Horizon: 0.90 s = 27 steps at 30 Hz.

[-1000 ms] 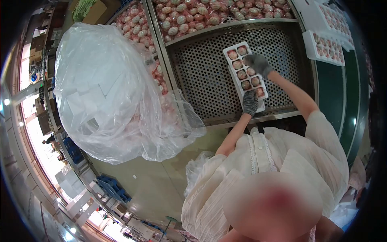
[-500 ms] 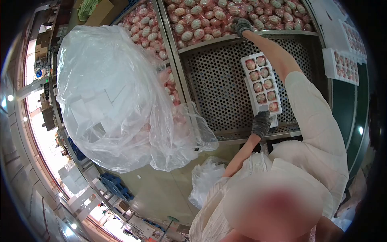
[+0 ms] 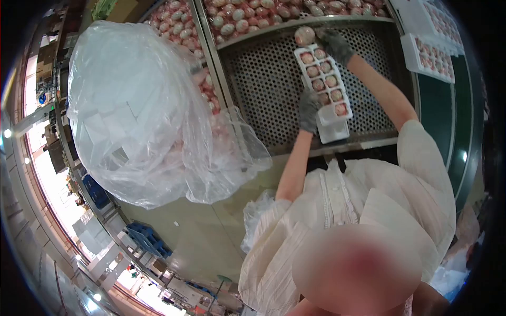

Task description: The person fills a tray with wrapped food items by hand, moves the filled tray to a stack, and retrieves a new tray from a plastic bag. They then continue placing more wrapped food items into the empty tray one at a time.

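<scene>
A white egg tray (image 3: 344, 96) holds two rows of eggs in clear, red-printed wrappers. It lies on another white tray (image 3: 334, 133), on the perforated metal surface. My left hand (image 3: 310, 110), in a grey glove, grips the upper tray's near left side, fingers at its edge by the eggs. Beyond the tray's far end, my gloved right hand (image 3: 337, 46) has a wrapped egg (image 3: 304, 36) at its fingertips. That egg is above the far left corner. The right palm is hidden from view.
Many wrapped eggs (image 3: 242, 23) fill the metal bin behind a steel divider (image 3: 311, 22). To the left bulges a large clear plastic bag (image 3: 132, 105) with white trays inside. Filled egg trays (image 3: 435, 60) stand at the right, by a green surface (image 3: 435, 105).
My right hand has come back from the egg pile to the tray's far end with a wrapped egg. My left hand has shifted from the near end to the left side. The view has shifted too.
</scene>
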Tool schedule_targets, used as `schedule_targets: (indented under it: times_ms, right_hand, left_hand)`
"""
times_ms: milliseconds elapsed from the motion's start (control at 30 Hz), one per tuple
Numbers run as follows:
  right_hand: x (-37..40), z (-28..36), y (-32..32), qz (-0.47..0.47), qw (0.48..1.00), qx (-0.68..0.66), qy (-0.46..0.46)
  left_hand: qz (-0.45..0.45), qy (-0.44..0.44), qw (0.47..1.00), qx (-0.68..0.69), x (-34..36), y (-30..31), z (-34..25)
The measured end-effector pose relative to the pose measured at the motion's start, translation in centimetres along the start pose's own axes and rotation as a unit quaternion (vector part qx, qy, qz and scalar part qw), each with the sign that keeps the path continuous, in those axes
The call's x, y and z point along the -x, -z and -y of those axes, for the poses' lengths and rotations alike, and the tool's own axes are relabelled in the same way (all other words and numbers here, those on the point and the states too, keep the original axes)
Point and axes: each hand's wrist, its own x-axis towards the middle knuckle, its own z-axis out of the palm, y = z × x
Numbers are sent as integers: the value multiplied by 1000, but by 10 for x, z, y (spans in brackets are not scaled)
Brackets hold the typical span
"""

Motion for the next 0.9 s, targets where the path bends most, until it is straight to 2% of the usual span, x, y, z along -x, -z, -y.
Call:
schedule_targets:
  times_ms: [33,100,133,167,200,233,267,333,367,433,467,500,567,600,633,700,733,767,800,833,867,900]
  right_hand:
    - [29,-11,11,5,998,-42,-38]
    - [89,-33,21,-38,995,36,-85]
    - [116,-42,26,-30,991,93,-92]
    - [138,-57,26,-87,986,109,-89]
    - [159,-66,29,-79,975,207,-24]
    - [176,-70,34,-68,949,305,42]
    - [196,-71,39,-75,949,303,38]
    - [235,-50,9,-82,820,561,76]
    - [244,-53,9,-87,821,559,75]
    - [260,-55,11,-23,767,629,123]
    - [262,-57,12,31,697,678,230]
    - [262,-60,11,28,698,679,229]
    - [257,-69,10,40,719,688,89]
    - [252,-73,10,43,723,677,130]
    - [246,-78,9,42,724,676,131]
    - [234,-90,9,6,710,701,65]
    - [228,-99,12,-8,704,708,56]
    - [223,-106,17,-7,704,708,56]
    - [218,-109,18,-12,700,712,60]
    - [214,-107,13,-17,696,715,64]
    - [215,-105,8,-29,657,753,21]
    - [215,-103,8,-29,656,754,20]
  left_hand:
    - [-11,21,999,-43,7,-40,-22]
    - [71,107,984,126,13,-57,-33]
    - [66,113,983,129,9,-55,-24]
    - [16,106,994,29,9,-50,-15]
    - [-32,100,992,-74,15,-45,-6]
    - [-33,107,991,-73,23,-39,3]
    - [-22,118,984,-132,32,-33,11]
    - [-27,141,967,-209,51,-22,24]
    - [-26,145,966,-212,58,-20,27]
    - [-120,246,933,-233,67,-16,33]
    - [-111,246,911,-310,67,-9,39]
    - [-110,249,910,-312,70,-11,40]
    - [-81,162,884,-432,72,-15,38]
    - [-85,145,867,-469,72,-13,38]
    - [-86,145,866,-471,69,-11,36]
    - [-153,159,817,-532,64,-15,29]
    - [-156,156,766,-604,64,-16,28]
    - [-156,156,766,-604,58,0,35]
    - [-151,52,696,-700,48,29,48]
    - [-142,-53,610,-778,46,33,50]
    - [-142,-55,611,-777,45,37,52]
    - [-142,-83,597,-785,53,23,46]
